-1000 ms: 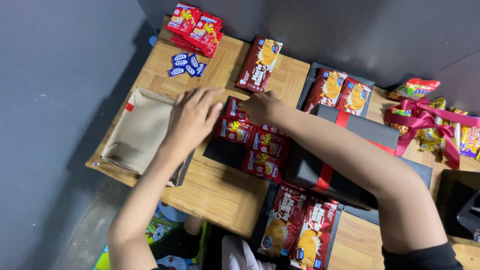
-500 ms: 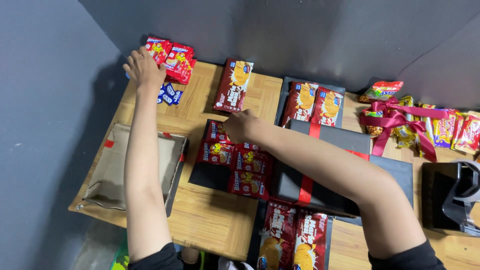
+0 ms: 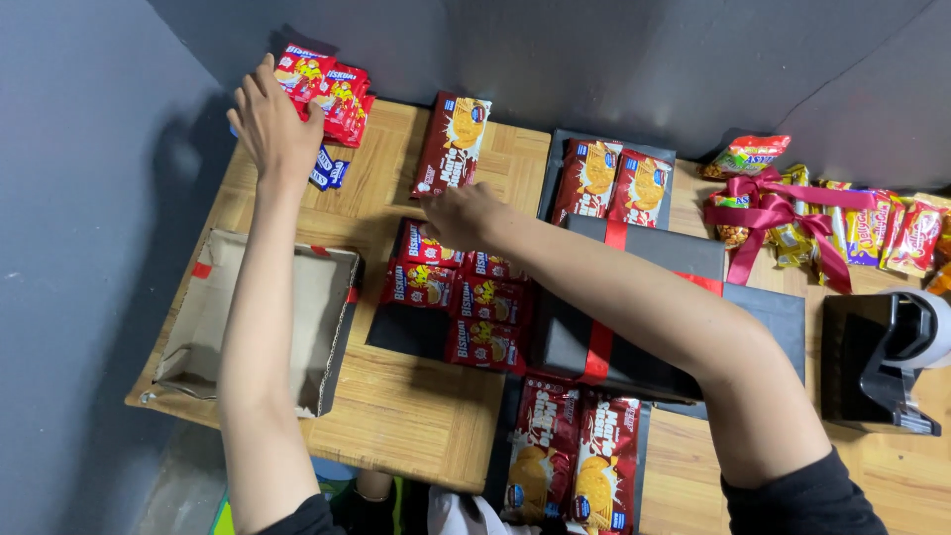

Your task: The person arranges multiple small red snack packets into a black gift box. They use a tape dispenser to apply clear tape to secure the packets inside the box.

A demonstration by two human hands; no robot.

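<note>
My left hand (image 3: 269, 121) reaches to the table's far left corner and rests on a stack of bright red snack packets (image 3: 332, 87), fingers spread over their left edge. My right hand (image 3: 458, 214) lies on the top edge of a black box (image 3: 401, 329) filled with several small red biscuit packets (image 3: 464, 292), fingers pressing a packet there. A dark red biscuit pack (image 3: 452, 144) lies just beyond that hand.
An empty cardboard box (image 3: 260, 319) sits at the left edge. A black lid with red ribbon (image 3: 634, 297) lies under my right forearm. Open black boxes of biscuit packs (image 3: 612, 180) (image 3: 570, 461), ribboned snacks (image 3: 822, 223), small blue packets (image 3: 327, 170) and a tape dispenser (image 3: 887, 362) surround them.
My left hand left the box of small red packets and stretched to the far left corner, landing on the bright red packet stack. My right hand stayed on the box.
</note>
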